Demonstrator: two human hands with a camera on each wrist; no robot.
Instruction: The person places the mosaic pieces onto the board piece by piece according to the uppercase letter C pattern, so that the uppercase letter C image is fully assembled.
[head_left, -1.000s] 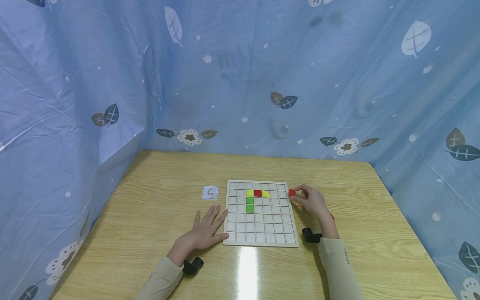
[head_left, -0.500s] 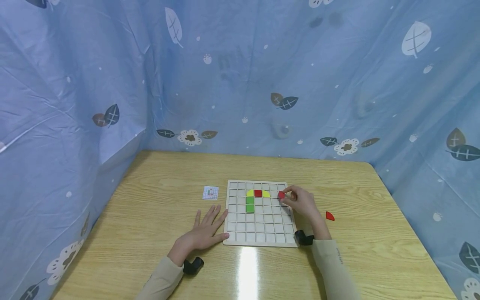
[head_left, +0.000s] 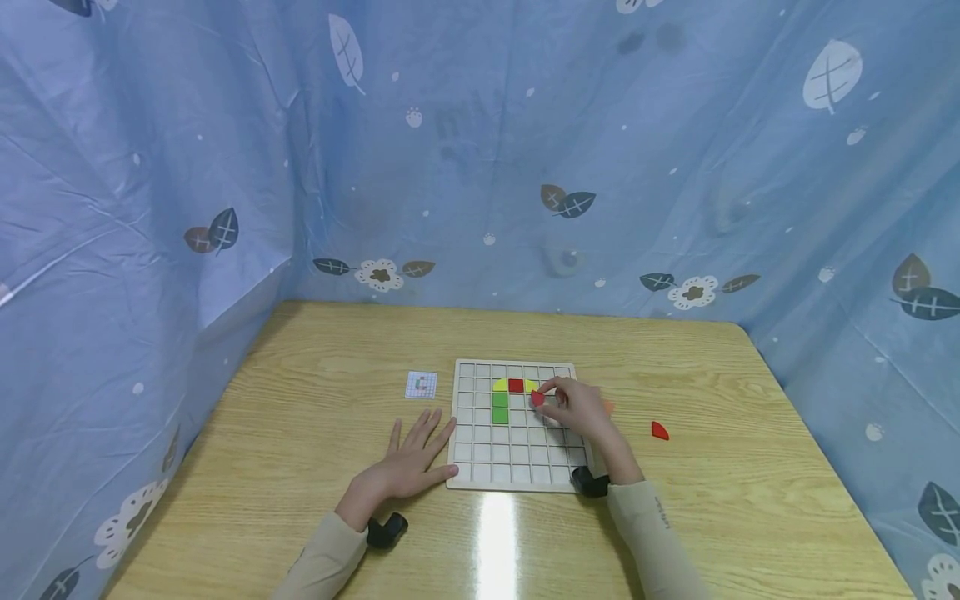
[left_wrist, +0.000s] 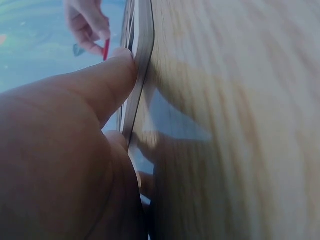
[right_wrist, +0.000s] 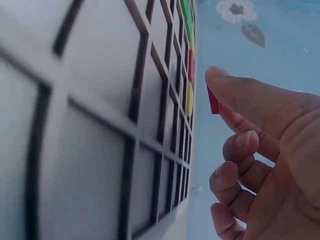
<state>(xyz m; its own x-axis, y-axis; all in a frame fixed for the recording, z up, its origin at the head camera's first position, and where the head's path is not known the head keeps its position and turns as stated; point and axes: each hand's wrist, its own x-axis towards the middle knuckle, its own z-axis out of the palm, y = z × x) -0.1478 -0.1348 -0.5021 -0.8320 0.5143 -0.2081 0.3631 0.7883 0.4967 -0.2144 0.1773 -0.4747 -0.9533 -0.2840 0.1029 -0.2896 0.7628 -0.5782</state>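
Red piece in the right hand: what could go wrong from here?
1. The right hand pinches the red piece by only a small area; it might slip and drop over the gridded board.
2. In the head view, the nearest yellow piece is partly covered by the held piece and fingers, so lowering could nudge it.
3. The left hand lies at the board's edge; a push there might shift the grid.

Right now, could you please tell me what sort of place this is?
Probably a curtained-off tabletop puzzle station: a blue leaf-print curtain hangs behind a wood-grain table bearing a gridded puzzle board.
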